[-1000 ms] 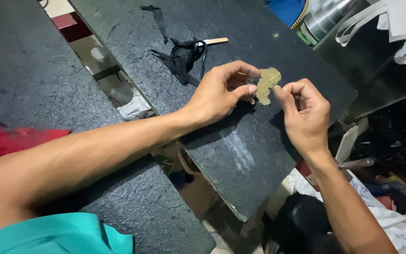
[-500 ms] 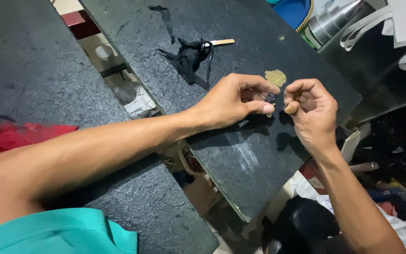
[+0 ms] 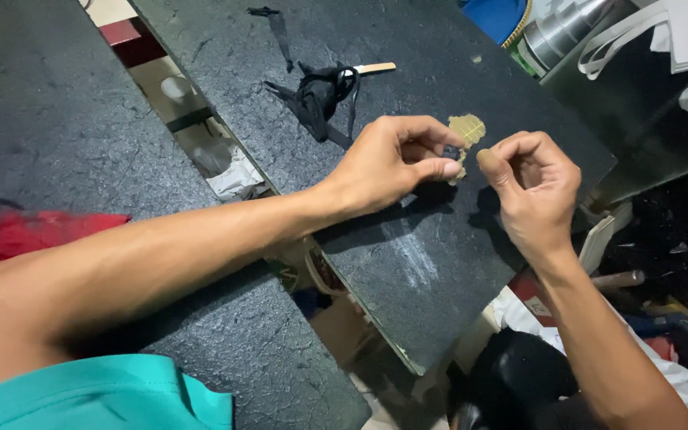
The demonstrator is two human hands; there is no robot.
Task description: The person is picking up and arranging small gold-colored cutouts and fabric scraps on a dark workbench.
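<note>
Looks like the fiddly pinch-and-work stage: left hand [image 3: 392, 163] pinches the small tan piece [image 3: 465, 131] just right of the black fabric scrap [image 3: 316, 95], right hand [image 3: 531, 179] curled, thumb touching it, so I'd guess steady fingertip control comes next.
</note>
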